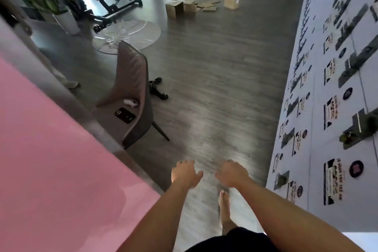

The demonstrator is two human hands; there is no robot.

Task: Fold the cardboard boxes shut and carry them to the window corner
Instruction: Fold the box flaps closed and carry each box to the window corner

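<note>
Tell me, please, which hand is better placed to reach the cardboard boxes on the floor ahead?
Neither, really: left hand and right hand are both empty, side by side, and the cardboard boxes lie far ahead across the floor.

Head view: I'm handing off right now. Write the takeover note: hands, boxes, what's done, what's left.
Left hand: empty, fingers loosely curled, held out in front.
Right hand: empty, likewise.
Cardboard boxes: far across the floor, a small cluster with flat cardboard pieces beside it and one upright box to the right.
Done: nothing visibly carried; whether any box is folded shut is too small to tell.
Left: walk over past the chair, fold each box shut, carry them to the window corner.
</note>
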